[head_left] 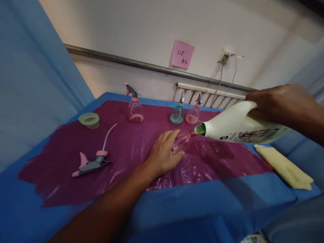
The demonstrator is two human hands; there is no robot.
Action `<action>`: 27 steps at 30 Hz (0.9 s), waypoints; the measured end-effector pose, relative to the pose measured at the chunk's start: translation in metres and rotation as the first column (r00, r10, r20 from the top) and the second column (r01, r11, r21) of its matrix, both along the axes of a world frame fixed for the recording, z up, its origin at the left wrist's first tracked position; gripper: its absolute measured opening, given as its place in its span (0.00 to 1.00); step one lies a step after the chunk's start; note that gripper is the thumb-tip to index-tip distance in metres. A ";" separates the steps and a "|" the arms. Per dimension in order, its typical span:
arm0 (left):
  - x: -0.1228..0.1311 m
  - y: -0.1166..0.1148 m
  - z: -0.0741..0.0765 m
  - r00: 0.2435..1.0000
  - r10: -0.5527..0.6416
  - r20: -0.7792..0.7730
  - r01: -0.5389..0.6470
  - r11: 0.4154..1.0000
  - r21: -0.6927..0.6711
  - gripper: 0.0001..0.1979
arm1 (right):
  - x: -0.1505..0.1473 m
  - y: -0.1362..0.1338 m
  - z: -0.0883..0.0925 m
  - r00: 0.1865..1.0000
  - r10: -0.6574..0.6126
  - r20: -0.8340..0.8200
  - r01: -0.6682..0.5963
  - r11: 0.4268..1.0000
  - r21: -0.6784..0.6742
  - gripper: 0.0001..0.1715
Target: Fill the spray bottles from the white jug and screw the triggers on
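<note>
Purple plastic [138,145] covers part of the blue table [197,199] — left hand [165,152] grasping a pink bottle [184,140], right hand [274,103] gripping a cream jug [227,121] tipped at its neck.

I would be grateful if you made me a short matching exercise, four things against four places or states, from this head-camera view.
Things:
1. Cream jug
2. Open pink bottle
3. Loose spray head
4. Pink note

Places or states:
A. Lying on the purple sheet, tube attached
B. Stuck to the wall
C. Steadied by the left hand
D. Tilted, held in the right hand

Right pairs: 1-D, 2-C, 3-A, 4-B.
</note>
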State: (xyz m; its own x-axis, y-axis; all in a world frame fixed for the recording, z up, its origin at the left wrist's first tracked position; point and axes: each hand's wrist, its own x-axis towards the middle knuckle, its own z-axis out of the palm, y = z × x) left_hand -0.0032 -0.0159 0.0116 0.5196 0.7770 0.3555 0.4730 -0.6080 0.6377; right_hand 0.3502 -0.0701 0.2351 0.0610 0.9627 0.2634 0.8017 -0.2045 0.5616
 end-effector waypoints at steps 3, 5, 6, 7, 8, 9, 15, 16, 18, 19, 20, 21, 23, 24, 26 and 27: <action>0.000 0.001 -0.002 1.000 -0.007 0.006 0.007 1.000 0.010 0.42 | 0.001 0.001 0.001 1.000 -0.017 0.006 0.017 1.000 -0.007 0.14; 0.000 0.001 -0.002 1.000 -0.006 0.005 0.006 1.000 0.010 0.42 | 0.004 0.002 0.001 1.000 -0.012 0.008 0.013 1.000 -0.012 0.15; 0.000 0.001 -0.002 1.000 -0.002 0.003 0.002 1.000 0.006 0.42 | 0.006 0.002 0.001 1.000 -0.009 0.009 0.009 1.000 -0.017 0.15; 0.000 0.000 -0.002 1.000 0.002 -0.002 -0.002 1.000 0.001 0.42 | 0.007 0.002 0.001 1.000 -0.007 0.013 0.007 1.000 -0.022 0.15; 0.000 0.000 -0.001 1.000 0.004 -0.007 -0.004 1.000 -0.003 0.42 | 0.008 0.002 0.001 1.000 -0.006 0.019 0.006 1.000 -0.026 0.16; 0.000 0.000 -0.001 1.000 0.005 -0.010 -0.006 1.000 -0.008 0.42 | 0.007 0.002 0.001 1.000 -0.007 0.025 0.007 1.000 -0.027 0.16; 0.000 -0.002 0.002 1.000 0.006 -0.015 -0.006 0.999 -0.032 0.42 | 0.000 -0.001 0.003 0.999 -0.022 0.041 0.024 0.999 -0.043 0.17; 0.000 -0.002 0.002 1.000 0.006 -0.013 -0.006 1.000 -0.031 0.42 | -0.001 -0.001 0.003 0.999 -0.024 0.040 0.025 0.999 -0.043 0.17; 0.000 -0.002 0.002 1.000 0.004 -0.005 -0.004 1.000 -0.026 0.42 | -0.001 0.000 0.004 0.999 -0.019 0.028 0.020 0.999 -0.031 0.16; 0.000 -0.002 0.002 1.000 0.003 -0.002 -0.003 1.000 -0.025 0.42 | -0.001 0.000 0.004 1.000 -0.015 0.019 0.015 1.000 -0.026 0.16; 0.000 -0.002 0.002 1.000 0.002 -0.001 -0.002 1.000 -0.026 0.42 | -0.002 0.001 0.004 1.000 -0.018 0.010 0.019 1.000 -0.019 0.15; 0.000 -0.003 0.002 1.000 0.003 -0.002 -0.003 1.000 -0.028 0.42 | -0.002 0.001 0.004 1.000 -0.022 -0.001 0.022 1.000 -0.014 0.15; -0.001 -0.003 0.002 1.000 0.002 -0.004 -0.002 1.000 -0.030 0.42 | -0.002 0.002 0.004 1.000 -0.025 -0.016 0.025 1.000 -0.008 0.14; -0.001 -0.003 0.002 1.000 0.001 -0.003 -0.002 1.000 -0.030 0.42 | -0.002 0.002 0.004 1.000 -0.020 -0.021 0.020 1.000 -0.003 0.14; -0.001 -0.003 0.002 1.000 -0.001 0.002 0.001 1.000 -0.028 0.42 | -0.002 0.002 0.003 1.000 -0.006 -0.027 0.006 1.000 0.015 0.13; -0.001 -0.003 0.003 1.000 -0.002 0.003 0.002 1.000 -0.027 0.42 | -0.002 0.002 0.003 1.000 0.001 -0.029 -0.001 1.000 0.020 0.13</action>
